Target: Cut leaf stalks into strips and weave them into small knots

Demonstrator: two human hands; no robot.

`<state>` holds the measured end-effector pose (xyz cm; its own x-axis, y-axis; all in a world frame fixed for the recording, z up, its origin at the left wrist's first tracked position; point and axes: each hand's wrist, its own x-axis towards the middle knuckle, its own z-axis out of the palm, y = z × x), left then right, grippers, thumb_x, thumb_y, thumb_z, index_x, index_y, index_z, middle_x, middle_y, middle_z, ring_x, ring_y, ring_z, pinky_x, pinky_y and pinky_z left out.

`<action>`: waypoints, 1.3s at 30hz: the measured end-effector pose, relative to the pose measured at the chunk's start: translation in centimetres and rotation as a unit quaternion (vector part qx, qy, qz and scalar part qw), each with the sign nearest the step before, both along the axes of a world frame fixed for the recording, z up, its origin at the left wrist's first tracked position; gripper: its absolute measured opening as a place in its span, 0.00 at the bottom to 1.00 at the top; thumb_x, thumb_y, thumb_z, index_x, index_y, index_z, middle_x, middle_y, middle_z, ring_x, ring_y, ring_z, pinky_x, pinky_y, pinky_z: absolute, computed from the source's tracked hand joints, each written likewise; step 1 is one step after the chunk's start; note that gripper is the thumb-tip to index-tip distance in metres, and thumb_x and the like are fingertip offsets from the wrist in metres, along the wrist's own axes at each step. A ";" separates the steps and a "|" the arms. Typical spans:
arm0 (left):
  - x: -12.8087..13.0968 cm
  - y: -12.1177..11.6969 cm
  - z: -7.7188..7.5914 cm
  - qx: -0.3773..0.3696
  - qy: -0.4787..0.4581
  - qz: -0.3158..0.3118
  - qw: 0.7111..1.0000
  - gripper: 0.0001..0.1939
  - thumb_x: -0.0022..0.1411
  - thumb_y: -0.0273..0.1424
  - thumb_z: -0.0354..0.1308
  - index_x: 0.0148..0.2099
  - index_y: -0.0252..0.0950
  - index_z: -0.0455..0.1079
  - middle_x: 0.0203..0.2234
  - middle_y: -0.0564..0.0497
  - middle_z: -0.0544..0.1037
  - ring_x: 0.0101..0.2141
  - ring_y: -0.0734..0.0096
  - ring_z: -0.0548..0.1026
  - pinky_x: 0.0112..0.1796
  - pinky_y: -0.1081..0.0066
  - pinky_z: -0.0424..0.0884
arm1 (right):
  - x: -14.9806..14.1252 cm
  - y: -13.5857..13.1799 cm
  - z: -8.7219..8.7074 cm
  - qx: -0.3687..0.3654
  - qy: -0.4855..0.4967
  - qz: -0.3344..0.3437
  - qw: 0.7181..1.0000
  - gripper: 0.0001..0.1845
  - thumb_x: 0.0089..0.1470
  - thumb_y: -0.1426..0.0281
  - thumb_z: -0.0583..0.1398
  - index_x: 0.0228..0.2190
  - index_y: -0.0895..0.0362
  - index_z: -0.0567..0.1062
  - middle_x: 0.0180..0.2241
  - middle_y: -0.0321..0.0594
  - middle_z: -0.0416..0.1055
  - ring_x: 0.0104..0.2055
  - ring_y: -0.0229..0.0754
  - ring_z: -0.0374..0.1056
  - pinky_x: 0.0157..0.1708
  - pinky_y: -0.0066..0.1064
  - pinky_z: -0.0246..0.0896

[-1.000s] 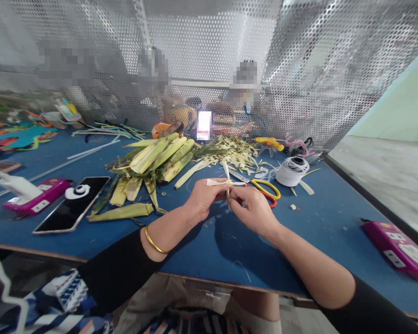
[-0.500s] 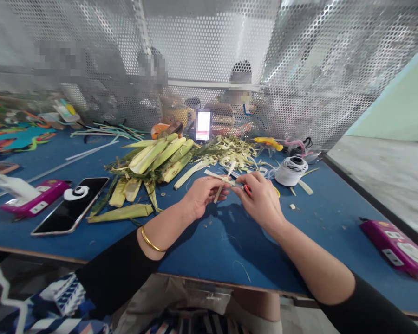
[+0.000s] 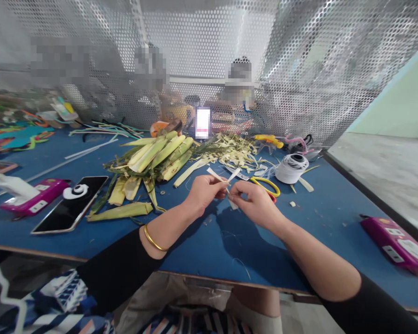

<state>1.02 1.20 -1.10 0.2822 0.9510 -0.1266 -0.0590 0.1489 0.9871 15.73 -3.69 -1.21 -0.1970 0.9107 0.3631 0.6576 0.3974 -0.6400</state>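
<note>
My left hand (image 3: 204, 194) pinches pale corn husk strips (image 3: 214, 175) that cross and fan out above its fingertips. Close beside it, my right hand (image 3: 252, 200) is closed with thumb and fingers on the same strips, and a short pale end shows below the fingertips. Just beyond the right hand are scissors with a yellow and red handle (image 3: 270, 183), partly hidden by that hand; their blades point left. A heap of green-yellow corn husks (image 3: 160, 155) lies to the left, and a pile of shredded husk (image 3: 235, 150) lies behind the hands.
A white thread spool (image 3: 291, 168) stands to the right. Purple power strips (image 3: 392, 241) sit at both sides, with a black phone (image 3: 71, 204) at left. A lit screen (image 3: 203, 123) and yellow glue gun (image 3: 270, 140) are at the back, before a perforated metal panel (image 3: 209, 51).
The scissors, earlier at my right fingers and mostly covered, now show beyond that hand. My right fingers have closed onto the husk strips, which have turned slightly.
</note>
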 end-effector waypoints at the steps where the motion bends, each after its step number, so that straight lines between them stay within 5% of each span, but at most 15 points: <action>1: -0.1 0.1 0.0 -0.002 0.001 -0.008 1.000 0.08 0.50 0.31 0.67 0.30 0.31 0.74 0.19 0.53 0.73 0.21 0.79 0.69 0.28 0.74 0.70 | 0.0 0.1 0.0 -0.024 0.026 -0.001 0.999 0.11 0.52 0.67 0.56 0.20 0.55 0.65 0.21 0.34 0.64 0.26 0.37 0.59 0.28 0.29 0.52; 8: -0.5 0.2 0.4 -0.056 -0.013 -0.081 0.995 0.11 0.56 0.37 0.61 0.30 0.34 0.72 0.20 0.54 0.72 0.20 0.77 0.70 0.28 0.73 0.70 | 0.7 1.3 -0.8 -0.137 0.235 -0.113 0.955 0.21 0.50 0.52 0.58 0.22 0.57 0.70 0.21 0.34 0.64 0.26 0.36 0.58 0.28 0.30 0.54; 14: -0.3 -0.3 0.1 -0.010 0.029 -0.103 0.994 0.16 0.48 0.41 0.66 0.26 0.33 0.70 0.17 0.56 0.66 0.19 0.80 0.64 0.25 0.74 0.65 | 0.5 1.5 -0.7 -0.147 0.354 -0.101 0.918 0.20 0.41 0.54 0.65 0.19 0.56 0.68 0.19 0.32 0.63 0.23 0.34 0.57 0.28 0.29 0.54; 21: -0.3 -0.2 0.1 0.033 0.082 -0.133 0.987 0.09 0.48 0.34 0.63 0.27 0.32 0.75 0.12 0.58 0.64 0.17 0.79 0.60 0.24 0.74 0.60 | 0.7 1.8 -1.9 -0.076 0.293 -0.154 0.940 0.18 0.44 0.58 0.62 0.16 0.55 0.65 0.16 0.31 0.60 0.21 0.35 0.56 0.25 0.30 0.53; 25: -0.4 -0.2 -0.1 0.057 0.133 -0.147 0.978 0.10 0.48 0.35 0.63 0.26 0.33 0.74 0.12 0.57 0.65 0.18 0.78 0.60 0.23 0.74 0.56 | 0.9 1.7 -1.5 0.008 0.175 -0.157 0.972 0.12 0.46 0.60 0.62 0.28 0.56 0.74 0.26 0.37 0.70 0.30 0.41 0.63 0.31 0.32 0.57; 28: -0.3 -0.5 -0.2 0.077 0.155 -0.174 0.969 0.12 0.47 0.38 0.63 0.24 0.33 0.73 0.12 0.57 0.64 0.18 0.78 0.59 0.23 0.73 0.53 | 0.6 1.3 -0.7 -0.034 0.140 -0.118 0.983 0.14 0.46 0.58 0.62 0.30 0.56 0.77 0.27 0.38 0.71 0.31 0.41 0.64 0.31 0.32 0.57; 32: -0.2 -0.8 -0.2 0.085 0.162 -0.191 0.965 0.17 0.49 0.42 0.61 0.20 0.34 0.70 0.12 0.57 0.62 0.18 0.78 0.58 0.22 0.73 0.52 | 0.0 0.9 -0.2 -0.134 0.233 -0.075 0.960 0.15 0.42 0.58 0.63 0.23 0.57 0.74 0.20 0.33 0.67 0.22 0.36 0.59 0.23 0.29 0.54; 39: -0.3 -1.1 0.2 0.097 0.141 -0.213 0.962 0.13 0.50 0.37 0.61 0.20 0.34 0.70 0.11 0.57 0.63 0.17 0.78 0.58 0.21 0.74 0.52 | 0.0 1.2 -1.0 -0.050 0.230 -0.116 0.965 0.12 0.45 0.62 0.60 0.19 0.56 0.67 0.17 0.31 0.62 0.21 0.35 0.57 0.22 0.28 0.51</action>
<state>0.77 0.09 -0.95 0.6317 0.7704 -0.0867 0.2403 -0.0882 0.9667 15.72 -2.46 -2.25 0.1771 0.9458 0.2720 0.3596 0.1951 -0.9125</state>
